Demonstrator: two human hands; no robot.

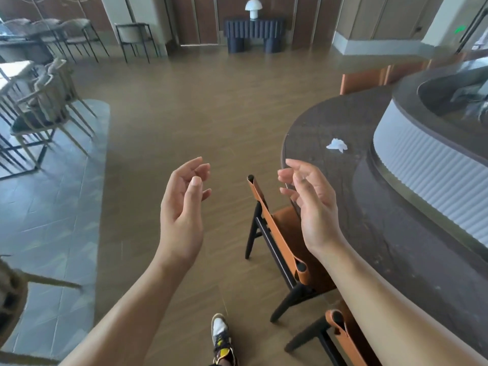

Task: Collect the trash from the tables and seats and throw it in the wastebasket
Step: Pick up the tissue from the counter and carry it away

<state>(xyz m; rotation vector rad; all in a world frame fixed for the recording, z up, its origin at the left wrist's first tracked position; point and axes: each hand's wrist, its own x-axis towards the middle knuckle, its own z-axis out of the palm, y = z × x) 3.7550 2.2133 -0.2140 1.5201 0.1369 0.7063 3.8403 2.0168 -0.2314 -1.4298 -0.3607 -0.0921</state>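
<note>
A crumpled white tissue (337, 145) is seen lying on the dark curved counter (383, 233), beyond an orange chair (280, 233) on the brown wooden floor (198, 107), while the left hand (182, 207) and right hand (311, 204) are held apart, fingers loosely spread, empty.

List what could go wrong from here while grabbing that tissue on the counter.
1. The crumpled tissue lies well in on the dark counter, beyond the right hand; it looks light, so a quick reach might flick it away.
2. The orange chair stands between the person and the counter; a leg or arm could catch its backrest.
3. No wastebasket is in view, so the tissue may have to be carried some way.
</note>
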